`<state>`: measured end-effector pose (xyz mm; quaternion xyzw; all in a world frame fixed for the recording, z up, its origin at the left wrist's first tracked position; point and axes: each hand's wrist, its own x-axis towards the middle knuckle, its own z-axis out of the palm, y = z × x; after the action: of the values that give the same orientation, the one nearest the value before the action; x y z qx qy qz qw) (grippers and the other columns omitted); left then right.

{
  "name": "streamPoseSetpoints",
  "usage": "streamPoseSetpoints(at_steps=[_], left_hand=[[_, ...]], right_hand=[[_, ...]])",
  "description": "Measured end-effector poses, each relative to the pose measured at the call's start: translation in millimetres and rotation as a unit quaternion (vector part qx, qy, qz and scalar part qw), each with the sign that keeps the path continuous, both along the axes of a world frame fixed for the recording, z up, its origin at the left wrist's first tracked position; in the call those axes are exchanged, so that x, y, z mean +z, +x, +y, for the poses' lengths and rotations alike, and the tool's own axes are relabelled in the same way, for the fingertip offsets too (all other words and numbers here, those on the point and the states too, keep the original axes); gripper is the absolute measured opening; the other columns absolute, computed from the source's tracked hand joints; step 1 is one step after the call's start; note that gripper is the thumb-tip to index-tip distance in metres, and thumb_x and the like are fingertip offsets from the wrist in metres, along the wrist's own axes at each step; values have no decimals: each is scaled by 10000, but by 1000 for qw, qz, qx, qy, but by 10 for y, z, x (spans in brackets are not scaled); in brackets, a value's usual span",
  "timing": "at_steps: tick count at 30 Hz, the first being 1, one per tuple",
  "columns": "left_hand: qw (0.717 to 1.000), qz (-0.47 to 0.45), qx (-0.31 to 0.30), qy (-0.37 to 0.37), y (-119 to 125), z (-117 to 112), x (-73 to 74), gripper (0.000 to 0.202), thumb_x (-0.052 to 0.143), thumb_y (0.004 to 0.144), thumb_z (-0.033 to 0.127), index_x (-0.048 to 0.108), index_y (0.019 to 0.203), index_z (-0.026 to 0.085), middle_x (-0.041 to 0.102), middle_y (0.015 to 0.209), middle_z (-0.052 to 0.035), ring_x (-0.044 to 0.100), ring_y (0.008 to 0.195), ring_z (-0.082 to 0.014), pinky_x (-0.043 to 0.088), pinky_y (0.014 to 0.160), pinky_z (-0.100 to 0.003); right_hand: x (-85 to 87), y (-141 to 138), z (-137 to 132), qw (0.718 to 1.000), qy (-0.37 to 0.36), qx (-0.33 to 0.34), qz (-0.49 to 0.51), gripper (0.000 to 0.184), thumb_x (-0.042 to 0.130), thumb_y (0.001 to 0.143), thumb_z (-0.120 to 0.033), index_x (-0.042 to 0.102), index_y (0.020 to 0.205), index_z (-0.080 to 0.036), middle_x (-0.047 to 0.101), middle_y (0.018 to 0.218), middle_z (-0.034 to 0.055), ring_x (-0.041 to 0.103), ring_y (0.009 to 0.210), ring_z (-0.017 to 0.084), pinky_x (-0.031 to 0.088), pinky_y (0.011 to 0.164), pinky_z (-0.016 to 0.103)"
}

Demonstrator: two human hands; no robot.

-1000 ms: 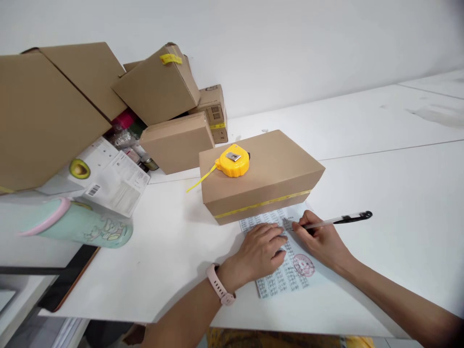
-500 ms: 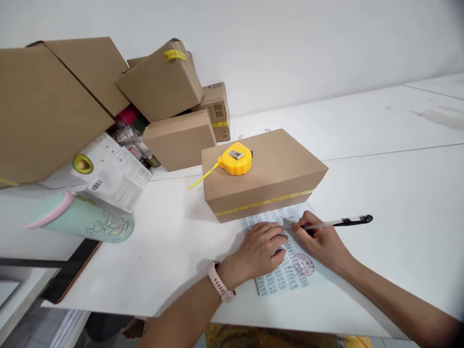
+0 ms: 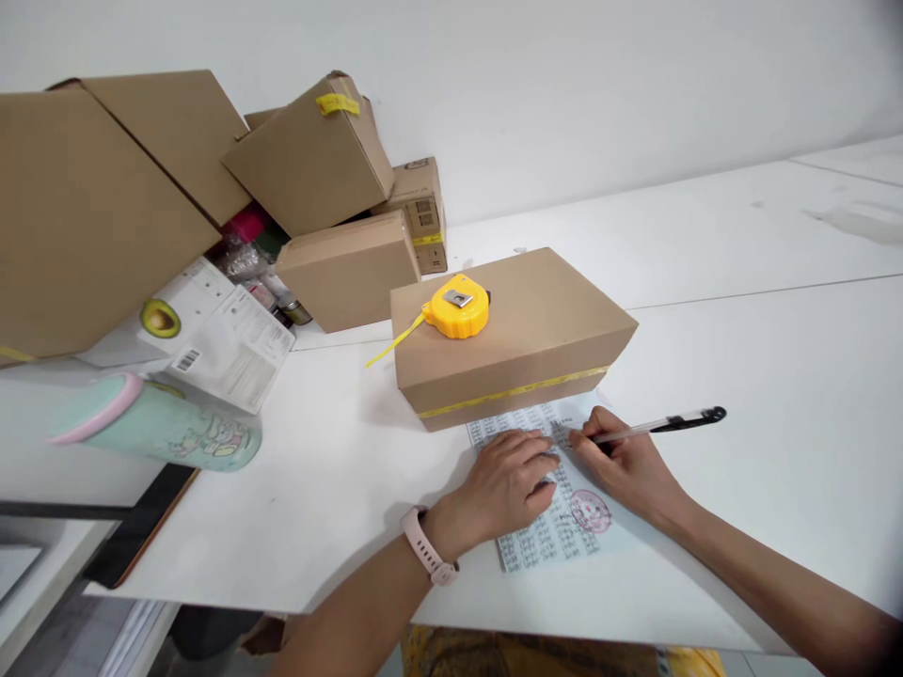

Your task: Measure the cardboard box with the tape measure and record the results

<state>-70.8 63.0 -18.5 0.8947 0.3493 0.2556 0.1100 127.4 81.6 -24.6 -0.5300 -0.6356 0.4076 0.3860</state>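
Right hand (image 3: 627, 465): fingers closed on pen (image 3: 653, 426), writing grip. The tip is down on the sheet (image 3: 564, 538) and the capped end points right, low above the surface (image 3: 740, 376).
Left hand (image 3: 504, 489): flat on the sheet, palm down, fingers stretched out and holding nothing. Its fingertips sit just beside the pen tip. Pink watch (image 3: 427, 551) on that wrist.
Sheet: printed, dense rows of small text, red round stamp near the right hand. It lies flat near the front edge of the surface. Its far edge meets the bottom of the box (image 3: 522, 324); cannot tell whether it runs under.
Box: closed brown carton just behind both hands, with a yellow band along its near side.
Tape measure (image 3: 458, 311): yellow, on top of the box at its left end. A short length of blade hangs off the left edge.
Far left: pile of cartons (image 3: 317, 160) against the wall, with a white pack (image 3: 212, 343) leaning below it. Mint tumbler (image 3: 159, 432) with a pink rim lies on its side, well apart from the hands.
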Motion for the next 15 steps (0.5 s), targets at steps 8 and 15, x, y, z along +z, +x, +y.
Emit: streamPoseSetpoints(at_steps=[8, 15], left_hand=[[1000, 2, -2, -1, -14, -2, 0, 207, 535, 896, 205, 676, 1036, 145, 693, 1173, -105, 597, 1196, -242, 479, 1058, -398], [1000, 7, -2, -9, -13, -4, 0, 207, 531, 896, 201, 673, 1037, 147, 690, 1183, -104, 589, 1210, -238, 471, 1069, -402]], right_hand=[[-17, 12, 6, 1000, 12, -9, -22, 279, 560, 903, -351, 410, 696, -238, 352, 582, -66, 307, 525, 105, 265, 474, 262], [-2, 13, 7, 1000, 12, -3, -25, 257, 557, 884, -284, 408, 681, -237, 393, 596, -48, 330, 552, 114, 275, 484, 265]])
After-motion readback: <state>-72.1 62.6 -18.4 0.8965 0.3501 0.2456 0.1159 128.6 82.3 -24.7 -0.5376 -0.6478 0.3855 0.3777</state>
